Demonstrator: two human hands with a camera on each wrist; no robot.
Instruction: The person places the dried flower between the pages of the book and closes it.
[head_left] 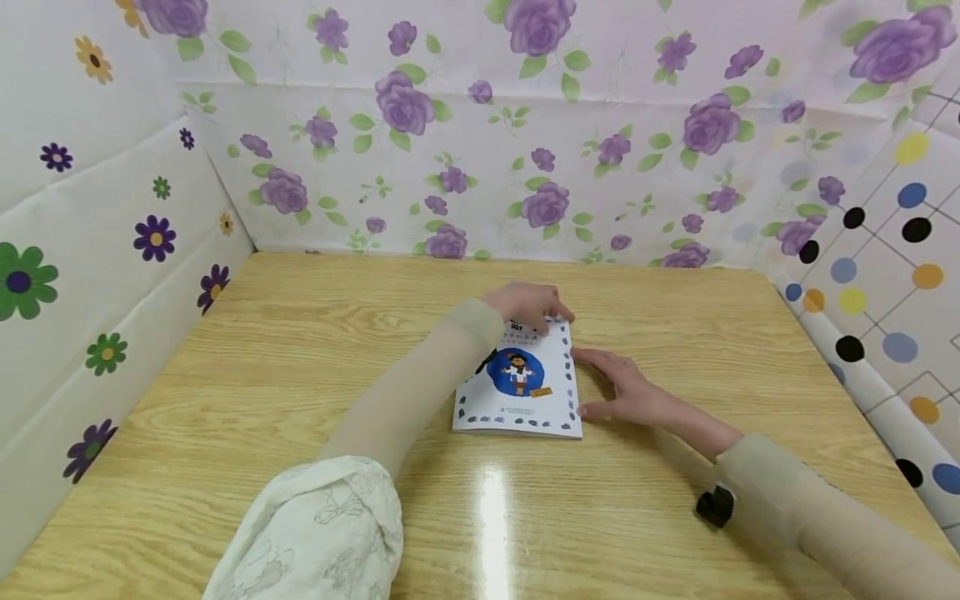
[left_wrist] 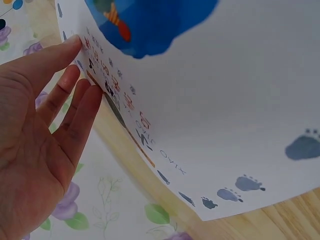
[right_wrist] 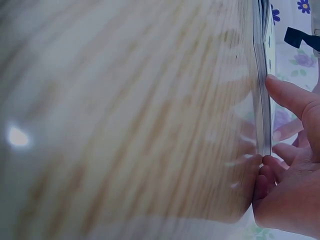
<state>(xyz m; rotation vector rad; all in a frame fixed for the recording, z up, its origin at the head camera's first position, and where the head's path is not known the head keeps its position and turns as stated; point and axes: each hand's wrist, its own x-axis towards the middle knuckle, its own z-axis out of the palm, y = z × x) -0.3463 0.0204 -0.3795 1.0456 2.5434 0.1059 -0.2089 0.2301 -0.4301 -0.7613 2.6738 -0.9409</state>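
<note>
- head view: a wooden table fills the lower part, pale grain with a bright streak of light on it near the front edge.
- walls papered with purple roses stand behind the table; the left wall has scattered flowers and the right wall has coloured dots and lines.
- a thin book lies flat near the middle of the table, closed, with a white cover, a blue patch with a small figure on it, and a border of dark footprints.
- the left sleeve, beige, crosses over the book's left side; a white printed cloth covers the upper arm near the front edge.
- the right sleeve comes in from the lower right, with a small black clip beside it.
- the left hand rests at the book's far edge; in the left wrist view its fingers are straight and close together, their tips touching the cover's edge, gripping nothing.
- the right hand lies flat on the table against the book's right edge, fingers spread a little; in the right wrist view the fingertips press the page edges from the side, not closed round them.
</note>
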